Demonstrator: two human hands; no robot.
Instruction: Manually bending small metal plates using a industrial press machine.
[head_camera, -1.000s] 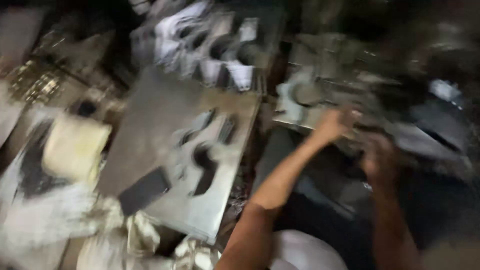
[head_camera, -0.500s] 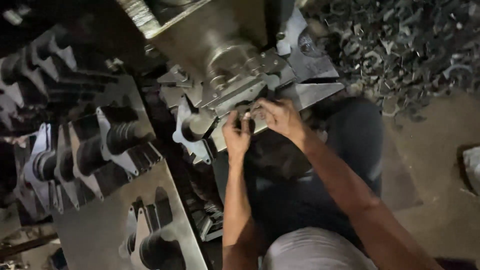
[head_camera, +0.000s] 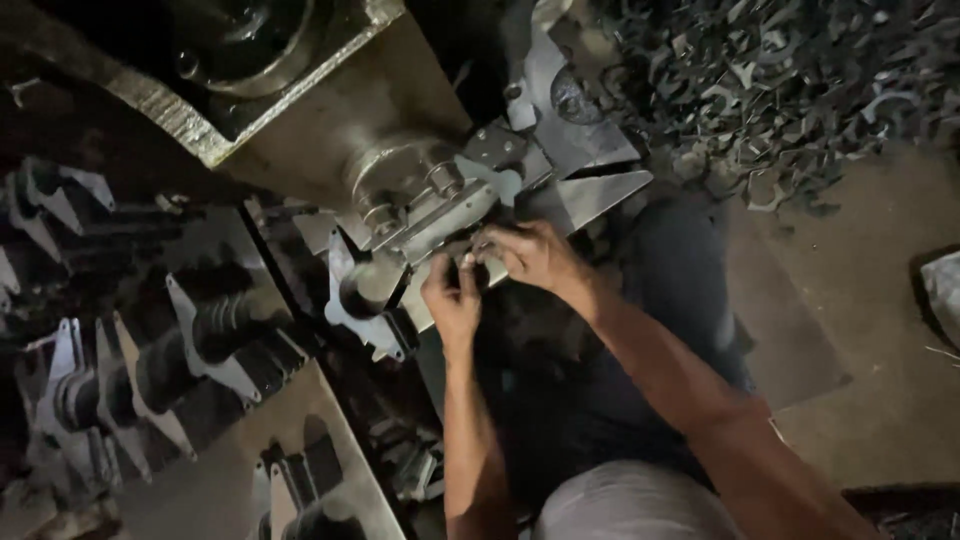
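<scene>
My left hand and my right hand meet at the front of a grey metal press machine. Both sets of fingers pinch at a small dark metal piece lying on the machine's flat plate. The piece itself is mostly hidden by my fingertips. A cut metal blank with a round hole hangs just left of my left hand. My legs in dark trousers sit below the machine.
Stacks of stamped metal parts on rods stand at the left. A punched steel sheet lies at the lower left. A heap of metal scrap fills the upper right, beside a bare floor.
The view swung from the sheet and part stacks to the press. Both my hands came together at the machine's plate and stay there, a little closer in view.
</scene>
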